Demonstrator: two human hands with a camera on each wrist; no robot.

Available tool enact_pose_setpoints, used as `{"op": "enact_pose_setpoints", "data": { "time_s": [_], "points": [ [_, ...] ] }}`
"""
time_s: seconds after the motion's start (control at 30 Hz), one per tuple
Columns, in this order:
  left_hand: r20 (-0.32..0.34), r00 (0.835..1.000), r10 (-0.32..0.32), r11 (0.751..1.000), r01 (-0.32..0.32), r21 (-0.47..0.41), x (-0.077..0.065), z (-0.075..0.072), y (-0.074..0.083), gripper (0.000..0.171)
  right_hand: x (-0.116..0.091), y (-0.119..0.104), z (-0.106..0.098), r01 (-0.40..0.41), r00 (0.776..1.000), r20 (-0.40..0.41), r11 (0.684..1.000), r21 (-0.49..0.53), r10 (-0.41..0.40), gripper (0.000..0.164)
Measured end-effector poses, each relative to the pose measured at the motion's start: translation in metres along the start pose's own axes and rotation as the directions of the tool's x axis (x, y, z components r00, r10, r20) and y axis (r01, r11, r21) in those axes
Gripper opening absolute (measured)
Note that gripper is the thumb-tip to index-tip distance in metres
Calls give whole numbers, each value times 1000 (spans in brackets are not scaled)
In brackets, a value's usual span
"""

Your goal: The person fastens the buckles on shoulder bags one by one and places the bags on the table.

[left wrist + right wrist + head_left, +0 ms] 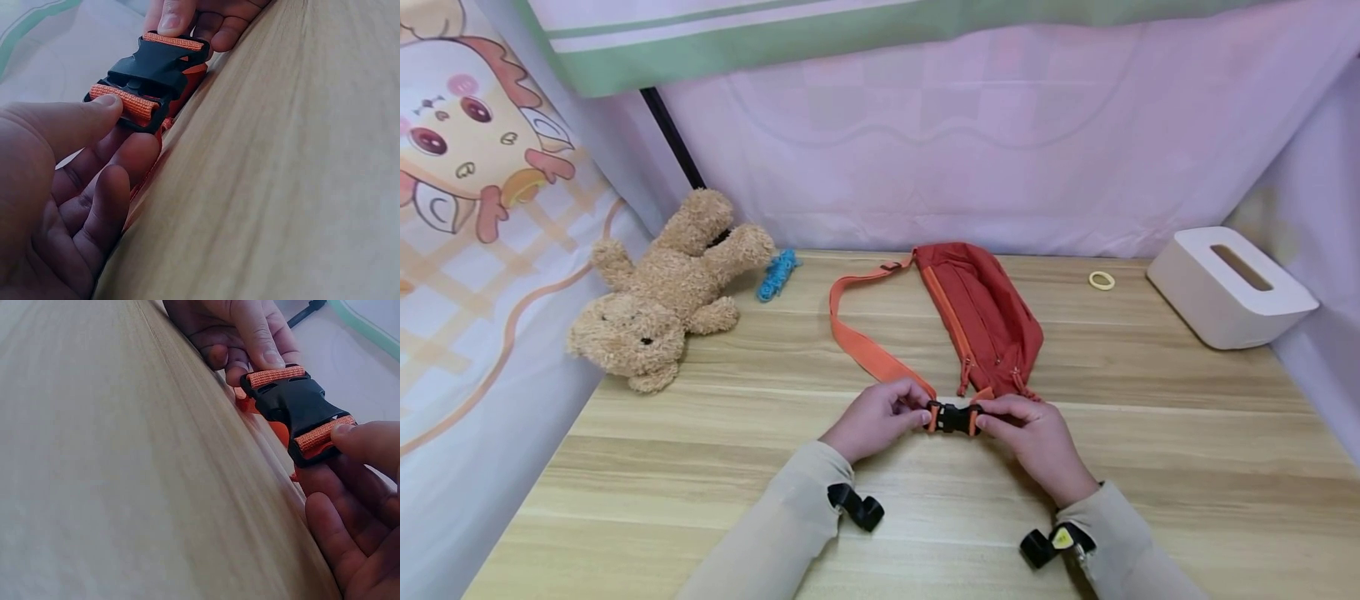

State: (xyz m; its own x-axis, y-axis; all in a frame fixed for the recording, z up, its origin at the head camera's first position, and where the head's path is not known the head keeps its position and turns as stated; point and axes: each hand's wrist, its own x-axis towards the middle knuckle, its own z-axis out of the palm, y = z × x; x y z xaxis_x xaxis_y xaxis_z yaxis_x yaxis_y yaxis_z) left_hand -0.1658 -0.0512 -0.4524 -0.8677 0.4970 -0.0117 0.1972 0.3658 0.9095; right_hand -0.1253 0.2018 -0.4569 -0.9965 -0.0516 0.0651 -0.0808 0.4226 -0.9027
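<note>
A red waist bag [981,312] lies on the table, its orange strap [865,346] looping out to the left. At the near end of the bag, both hands hold a black side-release buckle [954,418] just over the tabletop. Its two halves sit end to end with the prong half in the socket half, as the right wrist view shows [300,403]. My left hand [883,417] pinches the left end between thumb and fingers, thumb on the orange webbing [128,100]. The opposite end is pinched by my right hand [1037,437], thumb likewise on the webbing.
A tan teddy bear [673,287] lies at the left, beside a blue bundle of cord [777,275]. Toward the back right are a small pale yellow ring [1101,281] and a white tissue box [1225,292]. A pink fabric curtain [940,167] hangs behind the table [700,483].
</note>
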Motion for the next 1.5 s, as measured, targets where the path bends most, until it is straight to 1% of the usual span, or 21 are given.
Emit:
{"op": "enact_pose_setpoints", "data": {
  "time_s": [0.17, 0.33, 0.5, 0.63, 0.9, 1.13, 1.33, 1.5],
  "points": [
    [-1, 1000, -5, 1000, 5, 13, 0, 0, 1, 5, -1, -2, 1, -12, 1000, -7, 1000, -9, 12, 16],
    [-4, 1000, -8, 1000, 8, 19, 0, -1, 1, 6, -1, -3, 1, -3, 1000, 10, 999, 46, 2, 15],
    [-5, 1000, -17, 1000, 17, -26, 0, -1, 1, 6, 0, -2, 1, 18, 1000, 20, 996, 88, -20, 15],
    [-10, 999, -36, 998, 35, -60, 0, -1, 0, 6, 0, -1, 1, 28, 999, 16, 995, 99, -29, 14],
    [-9, 998, -55, 996, 55, -73, 0, -1, 2, 5, -1, -2, 1, 30, 999, 18, 992, 126, -32, 13],
    [-3, 999, -54, 996, 54, -76, 0, -2, 2, 5, 0, -2, 1, 21, 999, 27, 993, 118, -25, 13],
    [1, 999, -53, 997, 53, -59, 1, -2, 1, 6, -1, -3, 1, 4, 1000, 20, 997, 79, -6, 15],
    [-3, 1000, -29, 999, 29, -28, 1, -1, 0, 6, -1, -2, 0, 2, 1000, 3, 999, 35, -2, 15]
  ]
}}
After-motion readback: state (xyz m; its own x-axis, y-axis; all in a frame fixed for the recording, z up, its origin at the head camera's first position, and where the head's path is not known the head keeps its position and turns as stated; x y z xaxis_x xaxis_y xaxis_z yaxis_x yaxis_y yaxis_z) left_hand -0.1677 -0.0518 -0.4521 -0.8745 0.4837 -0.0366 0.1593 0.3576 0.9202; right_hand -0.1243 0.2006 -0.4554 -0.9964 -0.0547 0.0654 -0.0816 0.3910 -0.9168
